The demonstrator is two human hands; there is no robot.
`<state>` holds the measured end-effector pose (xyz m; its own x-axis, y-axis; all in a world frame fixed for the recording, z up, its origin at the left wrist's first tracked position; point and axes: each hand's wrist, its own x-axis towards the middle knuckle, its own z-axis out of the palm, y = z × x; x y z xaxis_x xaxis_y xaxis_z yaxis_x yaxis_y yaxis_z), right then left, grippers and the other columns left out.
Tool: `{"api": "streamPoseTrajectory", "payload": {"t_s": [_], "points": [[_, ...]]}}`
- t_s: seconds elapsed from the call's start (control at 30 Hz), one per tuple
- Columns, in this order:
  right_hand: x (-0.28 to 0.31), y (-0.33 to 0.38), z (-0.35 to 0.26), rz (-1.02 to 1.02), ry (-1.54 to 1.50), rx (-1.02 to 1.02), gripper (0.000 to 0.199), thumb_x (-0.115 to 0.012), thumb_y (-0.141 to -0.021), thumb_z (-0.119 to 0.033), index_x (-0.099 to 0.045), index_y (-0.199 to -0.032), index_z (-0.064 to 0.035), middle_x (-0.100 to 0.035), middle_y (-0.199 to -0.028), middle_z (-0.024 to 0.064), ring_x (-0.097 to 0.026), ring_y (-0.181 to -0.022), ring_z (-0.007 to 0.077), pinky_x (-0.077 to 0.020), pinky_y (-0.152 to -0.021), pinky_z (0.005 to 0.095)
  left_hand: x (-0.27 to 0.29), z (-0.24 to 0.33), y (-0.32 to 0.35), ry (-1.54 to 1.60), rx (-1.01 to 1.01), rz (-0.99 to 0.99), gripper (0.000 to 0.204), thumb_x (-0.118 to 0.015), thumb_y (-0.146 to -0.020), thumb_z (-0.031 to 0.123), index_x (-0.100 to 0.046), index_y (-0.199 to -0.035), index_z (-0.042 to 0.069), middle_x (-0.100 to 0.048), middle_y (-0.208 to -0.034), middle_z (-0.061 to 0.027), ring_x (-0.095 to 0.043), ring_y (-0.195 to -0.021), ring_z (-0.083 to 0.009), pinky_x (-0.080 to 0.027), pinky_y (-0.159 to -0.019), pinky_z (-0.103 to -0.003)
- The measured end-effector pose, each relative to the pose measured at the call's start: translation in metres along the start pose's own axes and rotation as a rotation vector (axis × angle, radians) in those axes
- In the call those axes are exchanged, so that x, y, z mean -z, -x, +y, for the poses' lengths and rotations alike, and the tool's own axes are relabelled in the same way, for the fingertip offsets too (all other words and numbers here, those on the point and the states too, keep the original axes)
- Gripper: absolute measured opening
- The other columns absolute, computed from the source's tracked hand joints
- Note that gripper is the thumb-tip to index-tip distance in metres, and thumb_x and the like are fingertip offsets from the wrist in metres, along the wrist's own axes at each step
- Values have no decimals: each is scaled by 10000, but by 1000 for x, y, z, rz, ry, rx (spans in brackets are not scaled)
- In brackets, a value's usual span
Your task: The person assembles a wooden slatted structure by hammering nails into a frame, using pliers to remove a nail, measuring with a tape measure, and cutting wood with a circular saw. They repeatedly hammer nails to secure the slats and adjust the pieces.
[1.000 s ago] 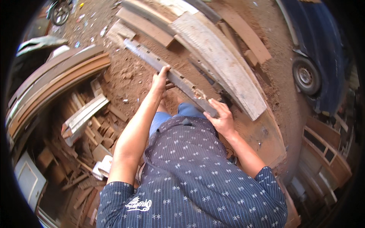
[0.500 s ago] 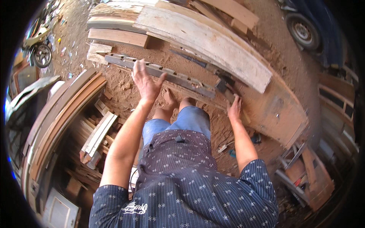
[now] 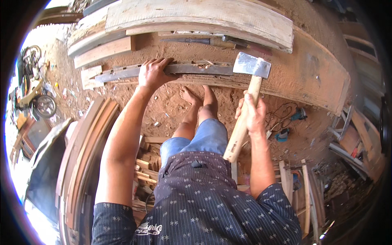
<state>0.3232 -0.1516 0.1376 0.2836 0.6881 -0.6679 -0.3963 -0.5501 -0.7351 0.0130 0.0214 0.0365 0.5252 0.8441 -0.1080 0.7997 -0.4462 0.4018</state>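
My left hand [image 3: 152, 73] grips a long, narrow grey wooden strip [image 3: 192, 69] that lies across a thick curved plank [image 3: 314, 73]. My right hand [image 3: 251, 114] is closed around the pale wooden handle of an axe [image 3: 250, 94], whose steel head sits just above the strip's right end. My bare feet [image 3: 198, 96] rest on the red dirt below the strip. A chisel [image 3: 196, 41] lies on the plank beyond the strip.
Curved wooden beams [image 3: 81, 151] lie at my left, with offcuts [image 3: 143, 163] beside my legs. A wide pale plank [image 3: 196, 16] lies at the top. A blue power tool with cord [image 3: 292, 118] sits on the dirt at right. A motorcycle [image 3: 34, 90] stands far left.
My right hand has left the plank and now holds the axe raised over the strip. My left hand has stayed on the strip while the view swung round.
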Motion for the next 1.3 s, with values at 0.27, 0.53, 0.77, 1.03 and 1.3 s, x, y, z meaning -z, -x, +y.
{"api": "streamPoseTrajectory", "payload": {"t_s": [0.27, 0.53, 0.77, 1.03, 1.3], "points": [[-66, 5, 61, -40, 45, 93, 410, -595, -1033, -263, -527, -1310, 32, -620, -787, 58, -616, -542, 104, -562, -445, 241, 5, 19, -3, -43, 40, -77, 575, -847, -704, 580, -729, -1126, 208, -757, -1015, -29, -723, -980, -249, -563, -903, -416], [-69, 8, 65, 213, -35, 241, 261, -596, -1037, -234, -564, -1104, 17, -678, -792, 85, -634, -551, 104, -510, -445, 243, 9, 20, -5, -78, 113, -149, 581, -832, -715, 592, -720, -1147, 220, -755, -1036, -44, -725, -977, -263, -578, -868, -421], [-75, 7, 55, 191, -176, 315, 259, -602, -1039, -262, -547, -1062, -10, -615, -698, 30, -606, -525, 102, -490, -441, 251, 8, 13, -7, -74, 132, -160, 611, -833, -703, 606, -711, -1176, 239, -753, -1040, -50, -720, -977, -279, -571, -876, -426], [-82, -4, 68, 216, 85, 176, 262, -642, -1004, -292, -598, -966, -36, -620, -634, 49, -636, -519, 170, -525, -507, 339, 12, 14, -9, -142, 151, -214, 625, -822, -710, 634, -704, -1192, 254, -763, -1038, -49, -728, -983, -277, -584, -853, -425], [-89, -11, 76, 195, 10, 234, 216, -588, -1036, -211, -542, -1022, 0, -631, -721, 49, -626, -520, 138, -534, -461, 284, 5, 6, -8, -160, 68, -130, 641, -813, -705, 670, -697, -1200, 281, -771, -983, -78, -759, -883, -254, -606, -784, -415]]}}
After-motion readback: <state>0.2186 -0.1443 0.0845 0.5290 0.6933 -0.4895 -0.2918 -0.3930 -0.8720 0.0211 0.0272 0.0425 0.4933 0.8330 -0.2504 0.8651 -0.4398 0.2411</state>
